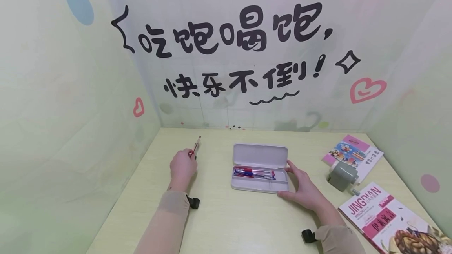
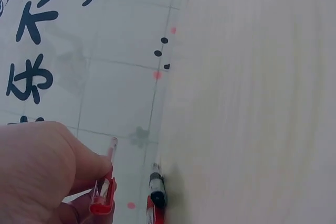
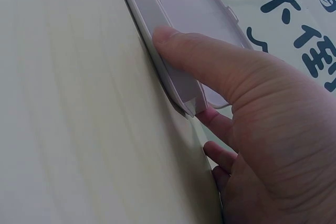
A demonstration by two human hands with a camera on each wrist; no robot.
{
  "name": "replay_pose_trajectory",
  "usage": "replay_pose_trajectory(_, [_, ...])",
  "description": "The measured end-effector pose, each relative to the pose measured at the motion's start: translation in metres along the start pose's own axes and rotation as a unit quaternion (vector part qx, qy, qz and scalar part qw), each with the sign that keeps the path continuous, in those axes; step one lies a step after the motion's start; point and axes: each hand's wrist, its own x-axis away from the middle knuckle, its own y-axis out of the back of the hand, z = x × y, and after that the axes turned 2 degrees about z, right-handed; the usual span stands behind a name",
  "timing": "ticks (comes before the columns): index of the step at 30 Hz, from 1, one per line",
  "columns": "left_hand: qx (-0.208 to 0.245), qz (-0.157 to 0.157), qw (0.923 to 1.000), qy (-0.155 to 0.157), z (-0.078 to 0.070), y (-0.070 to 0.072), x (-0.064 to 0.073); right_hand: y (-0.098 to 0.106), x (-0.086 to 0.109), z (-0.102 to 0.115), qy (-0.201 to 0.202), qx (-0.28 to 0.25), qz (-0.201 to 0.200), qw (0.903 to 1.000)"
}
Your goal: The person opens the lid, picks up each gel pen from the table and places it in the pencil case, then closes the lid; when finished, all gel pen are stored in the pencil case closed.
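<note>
My left hand [image 1: 183, 166] is at the left of the table, pinching a red pen [image 2: 103, 196] with a clear barrel between thumb and fingers. Right beside it lies another pen [image 2: 157, 187] with black and red parts, partly cut off in the left wrist view. An open, pale lilac pencil case [image 1: 259, 188] stands mid-table with its lid [image 1: 260, 155] raised at the back. Several red and blue pens [image 1: 252, 173] lie in its long compartment. My right hand [image 1: 306, 190] grips the case's right end, thumb on the near wall and fingers at the far side.
On the right lie a pink and white book [image 1: 353, 152] and a JINGDIAN book [image 1: 392, 218]. A grey boxy device [image 1: 342, 175], apparently a pencil sharpener, sits between them. Printed walls [image 1: 219, 117] close off the table's back and sides.
</note>
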Motion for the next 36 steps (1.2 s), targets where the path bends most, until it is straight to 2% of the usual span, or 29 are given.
replay_pose_trajectory(7, [0.009,-0.019,0.9973,-0.071,-0.031,-0.012,0.012,0.000,-0.001,-0.001,0.001,0.001,-0.001,1.0000])
replay_pose_trajectory(11, [0.014,-0.039,0.9926,-0.114,-0.048,-0.019,0.021,0.000,-0.001,-0.002,0.001,0.000,-0.002,1.0000])
replay_pose_trajectory(14, [0.030,-0.042,0.9880,-0.145,-0.060,-0.023,0.028,0.001,-0.001,-0.002,0.003,-0.002,-0.004,1.0000])
replay_pose_trajectory(19, [0.054,-0.022,0.9805,-0.187,-0.077,-0.032,0.040,0.002,-0.001,-0.001,0.005,-0.004,-0.004,1.0000])
replay_pose_trajectory(27, [0.026,0.008,0.9693,-0.244,-0.100,-0.047,0.060,0.002,-0.001,0.000,-0.001,-0.006,-0.002,1.0000])
replay_pose_trajectory(36, [0.005,0.041,0.9538,-0.297,-0.108,-0.063,0.077,0.001,0.000,0.002,-0.004,-0.002,0.000,1.0000])
